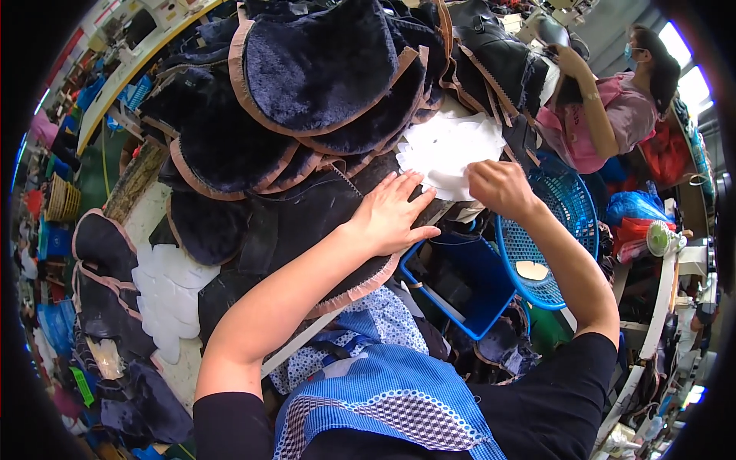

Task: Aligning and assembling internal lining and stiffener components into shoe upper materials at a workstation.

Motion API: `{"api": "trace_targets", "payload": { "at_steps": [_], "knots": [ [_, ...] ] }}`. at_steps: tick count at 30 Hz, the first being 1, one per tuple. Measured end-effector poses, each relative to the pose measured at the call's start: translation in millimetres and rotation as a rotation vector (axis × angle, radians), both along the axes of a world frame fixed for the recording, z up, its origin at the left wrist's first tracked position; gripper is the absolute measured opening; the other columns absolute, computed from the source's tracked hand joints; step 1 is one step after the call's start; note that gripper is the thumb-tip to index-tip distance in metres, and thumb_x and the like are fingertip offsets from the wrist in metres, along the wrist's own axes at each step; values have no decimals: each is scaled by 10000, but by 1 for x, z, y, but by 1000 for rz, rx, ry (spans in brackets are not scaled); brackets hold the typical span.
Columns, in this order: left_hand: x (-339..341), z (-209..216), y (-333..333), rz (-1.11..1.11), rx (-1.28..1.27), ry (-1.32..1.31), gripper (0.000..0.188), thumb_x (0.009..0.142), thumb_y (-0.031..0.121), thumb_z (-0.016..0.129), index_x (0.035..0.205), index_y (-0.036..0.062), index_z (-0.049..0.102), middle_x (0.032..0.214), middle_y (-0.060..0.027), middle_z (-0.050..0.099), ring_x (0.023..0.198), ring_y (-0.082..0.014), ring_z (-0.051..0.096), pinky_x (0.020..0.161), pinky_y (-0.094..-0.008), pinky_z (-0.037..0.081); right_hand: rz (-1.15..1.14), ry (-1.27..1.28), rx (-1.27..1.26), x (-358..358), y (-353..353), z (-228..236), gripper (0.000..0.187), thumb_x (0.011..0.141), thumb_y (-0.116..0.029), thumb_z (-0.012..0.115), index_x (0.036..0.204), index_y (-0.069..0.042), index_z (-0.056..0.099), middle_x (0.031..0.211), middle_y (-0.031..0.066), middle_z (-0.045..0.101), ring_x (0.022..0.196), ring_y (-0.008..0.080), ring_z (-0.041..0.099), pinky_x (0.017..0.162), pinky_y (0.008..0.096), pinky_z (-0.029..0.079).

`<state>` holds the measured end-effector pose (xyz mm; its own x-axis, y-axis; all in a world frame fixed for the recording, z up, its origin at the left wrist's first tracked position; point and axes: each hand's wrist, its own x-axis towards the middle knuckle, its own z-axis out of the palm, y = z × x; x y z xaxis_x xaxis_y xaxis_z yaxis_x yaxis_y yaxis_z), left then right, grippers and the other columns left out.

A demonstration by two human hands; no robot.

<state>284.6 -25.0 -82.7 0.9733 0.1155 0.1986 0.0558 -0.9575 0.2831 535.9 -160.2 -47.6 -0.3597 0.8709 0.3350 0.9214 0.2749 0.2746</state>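
Note:
My left hand [389, 215] lies with its fingers spread on a dark flat piece [307, 222] with a notched pinkish-brown edging, its fingertips near a pile of white cut pieces [445, 149]. At the right rim of that pile my right hand [500, 188] is closed, fingers curled in. Whatever it pinches is hidden by the fingers. Beyond my left hand rises a heap of rounded, dark furry pieces [318, 65] bordered by the same pinkish-brown strip.
A blue round basket [579, 218] stands under my right forearm, beside a blue rectangular bin [406, 264]. More white pieces [165, 295] lie at the left of the table. At the far right, a person in pink [590, 115] has a raised arm. A small fan [659, 238] is at right.

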Motion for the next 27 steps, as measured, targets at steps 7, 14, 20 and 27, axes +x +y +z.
{"api": "trace_targets", "payload": {
  "at_steps": [7, 14, 20, 27],
  "knots": [
    [-7, 2, 2, 18, -16, 15, 730, 1006, 618, 499, 1492, 74, 491, 1510, -260, 439, 1440, -413, 409, 1220, -503, 298, -465, 962, 711, 25, -17, 128, 129, 967, -67, 641, 993, 12, 740, 855, 20, 715, 734, 73, 659, 640, 241, 541],
    [-66, 128, 28, -61, -1283, -390, 584, 1016, 516, 606, 1276, -7, 621, 1158, -89, 674, 1094, -101, 609, 919, -248, 488, -119, 1433, 122, -91, -22, 145, 154, 968, -89, 614, 958, 42, 695, 807, 20, 659, 711, 72, 627, 665, 211, 513],
    [-131, 153, 13, 352, -1145, -195, 285, 1002, 305, 691, 946, 26, 682, 798, -33, 717, 630, -74, 667, 503, -201, 471, 116, 2082, -253, -159, 19, 95, 310, 1039, -262, 640, 1137, 29, 679, 877, 104, 733, 759, 166, 748, 669, 242, 611],
    [-168, 33, -27, 499, -669, 62, 356, 1077, 322, 522, 897, 26, 604, 634, -159, 642, 570, -283, 692, 524, -396, 503, -462, 1603, -540, -196, -13, -13, 250, 992, -196, 702, 858, 14, 682, 631, 18, 634, 528, 51, 548, 466, 213, 416]
  ]
}}
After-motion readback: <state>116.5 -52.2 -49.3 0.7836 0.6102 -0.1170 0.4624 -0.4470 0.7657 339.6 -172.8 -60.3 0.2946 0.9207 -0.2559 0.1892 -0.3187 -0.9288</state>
